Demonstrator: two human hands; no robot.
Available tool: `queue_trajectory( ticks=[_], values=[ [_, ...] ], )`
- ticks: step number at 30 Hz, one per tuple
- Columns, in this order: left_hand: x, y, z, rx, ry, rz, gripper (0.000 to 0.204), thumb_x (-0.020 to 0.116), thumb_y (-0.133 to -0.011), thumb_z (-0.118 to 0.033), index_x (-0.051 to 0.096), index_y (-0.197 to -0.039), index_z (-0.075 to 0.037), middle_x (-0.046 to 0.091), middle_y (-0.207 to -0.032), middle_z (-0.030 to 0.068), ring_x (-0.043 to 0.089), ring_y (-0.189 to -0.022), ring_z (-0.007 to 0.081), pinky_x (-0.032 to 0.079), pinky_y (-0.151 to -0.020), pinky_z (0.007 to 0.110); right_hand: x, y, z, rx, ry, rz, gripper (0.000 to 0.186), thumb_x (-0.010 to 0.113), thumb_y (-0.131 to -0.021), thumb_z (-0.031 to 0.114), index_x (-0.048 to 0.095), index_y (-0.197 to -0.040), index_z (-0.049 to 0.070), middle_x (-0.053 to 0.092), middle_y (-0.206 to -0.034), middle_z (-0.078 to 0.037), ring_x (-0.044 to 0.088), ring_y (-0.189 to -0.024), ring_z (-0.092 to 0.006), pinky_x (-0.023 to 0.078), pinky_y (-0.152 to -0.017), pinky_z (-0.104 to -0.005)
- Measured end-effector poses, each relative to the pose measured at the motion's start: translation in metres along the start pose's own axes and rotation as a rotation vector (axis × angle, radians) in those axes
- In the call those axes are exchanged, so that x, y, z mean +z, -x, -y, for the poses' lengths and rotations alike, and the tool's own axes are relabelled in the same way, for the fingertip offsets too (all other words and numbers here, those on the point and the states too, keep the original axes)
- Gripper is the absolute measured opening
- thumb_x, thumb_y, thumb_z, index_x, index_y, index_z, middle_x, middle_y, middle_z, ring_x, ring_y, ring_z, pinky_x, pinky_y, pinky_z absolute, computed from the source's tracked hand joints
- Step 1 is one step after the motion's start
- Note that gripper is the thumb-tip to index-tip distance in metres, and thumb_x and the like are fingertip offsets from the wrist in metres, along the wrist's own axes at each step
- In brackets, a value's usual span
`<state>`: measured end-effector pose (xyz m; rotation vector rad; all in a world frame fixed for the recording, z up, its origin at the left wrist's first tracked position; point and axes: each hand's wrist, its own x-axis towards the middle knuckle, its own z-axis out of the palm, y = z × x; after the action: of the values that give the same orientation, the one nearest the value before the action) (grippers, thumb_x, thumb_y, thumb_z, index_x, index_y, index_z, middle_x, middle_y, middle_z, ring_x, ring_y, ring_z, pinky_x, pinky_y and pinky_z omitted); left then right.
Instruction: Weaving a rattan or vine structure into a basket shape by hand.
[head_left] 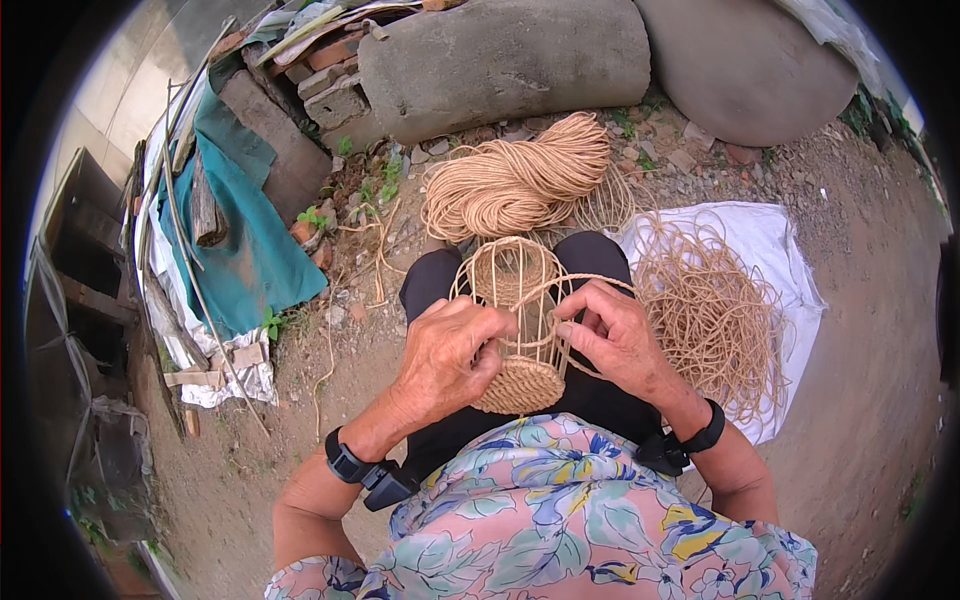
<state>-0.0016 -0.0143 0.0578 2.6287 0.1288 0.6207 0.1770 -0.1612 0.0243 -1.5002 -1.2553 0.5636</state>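
Between the knees of the black trousers (430,283): woven cord frame (528,346), held above the lap, with round braided end (518,386) turned toward the floral top (580,510) and ribs running away to a woven ring (510,280) at the far end. Encloses left side of frame with left hand (450,350), fingers curled closed on strands; cannot tell exactly which ones, being hidden behind the fingers. Pinches a cord strand (585,277) at right side of frame with right hand (622,342), with thumb and forefinger brought together and remaining fingers loosely bent. Arcs, in the case of the strand, above the ribs. Wears a black band (345,458) at left wrist and a similar one at right.

Beyond the knees, on the ground (320,490): thick coil of cord (525,180), near the lower edge of a curved concrete piece (500,65). Right of the lap: white sheet (800,290), with loose tangled cord (705,310) heaped over its left edge and short of its right corner. Left of the knees: green cloth (240,240), draped beside weathered sticks
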Motion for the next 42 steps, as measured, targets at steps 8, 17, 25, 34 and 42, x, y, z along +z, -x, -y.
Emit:
queue_trajectory(
  ticks=[8,17,25,34,42],
  values=[
    [-0.025,0.041,0.001,-0.329,0.146,-0.355,0.021,0.064,-0.076,0.007,0.055,-0.089,-0.006,0.061,-0.082,0.0041,0.057,-0.068,0.0101,0.047,-0.063,0.025,0.035,-0.032,0.012,-0.257,0.022,0.203,0.013,0.063,-0.087,0.013,0.062,-0.092,0.001,0.058,-0.080,-0.010,0.059,-0.069,-0.0244,0.047,-0.063,-0.0341],
    [0.034,0.072,0.038,-0.744,0.845,0.136,0.029,0.057,-0.096,-0.031,0.059,-0.096,-0.002,0.061,-0.076,0.0046,0.056,-0.067,0.0106,0.046,-0.060,0.030,0.032,-0.023,-0.003,0.207,-0.341,0.520,0.018,0.060,-0.095,0.019,0.064,-0.093,0.002,0.061,-0.079,0.002,0.050,-0.066,-0.0037,0.043,-0.059,-0.0211],
    [0.046,0.059,0.041,-0.645,0.854,0.249,0.030,0.067,-0.090,-0.032,0.070,-0.084,-0.004,0.059,-0.069,-0.0023,0.050,-0.060,0.0051,0.040,-0.050,0.022,0.035,-0.005,0.004,-0.182,0.067,0.332,0.011,0.064,-0.087,0.009,0.062,-0.094,0.001,0.058,-0.077,-0.007,0.058,-0.065,-0.0200,0.046,-0.059,-0.0302],
    [0.049,0.068,0.041,-0.692,1.068,0.249,0.029,0.068,-0.089,-0.032,0.070,-0.082,-0.004,0.053,-0.065,-0.0045,0.046,-0.057,0.0042,0.036,-0.049,0.022,0.047,-0.039,0.025,-0.320,0.158,0.450,0.018,0.063,-0.085,0.006,0.059,-0.103,0.003,0.057,-0.075,-0.010,0.059,-0.063,-0.0233,0.046,-0.055,-0.0346],
    [0.046,0.068,0.044,-0.720,1.190,0.296,0.030,0.066,-0.091,-0.035,0.070,-0.088,-0.005,0.056,-0.068,-0.0034,0.047,-0.059,0.0039,0.036,-0.051,0.020,-0.005,-0.014,0.026,-0.113,0.256,0.357,0.008,0.065,-0.082,0.003,0.067,-0.090,0.002,0.055,-0.070,-0.004,0.054,-0.060,-0.0142,0.043,-0.054,-0.0288]
  ],
)
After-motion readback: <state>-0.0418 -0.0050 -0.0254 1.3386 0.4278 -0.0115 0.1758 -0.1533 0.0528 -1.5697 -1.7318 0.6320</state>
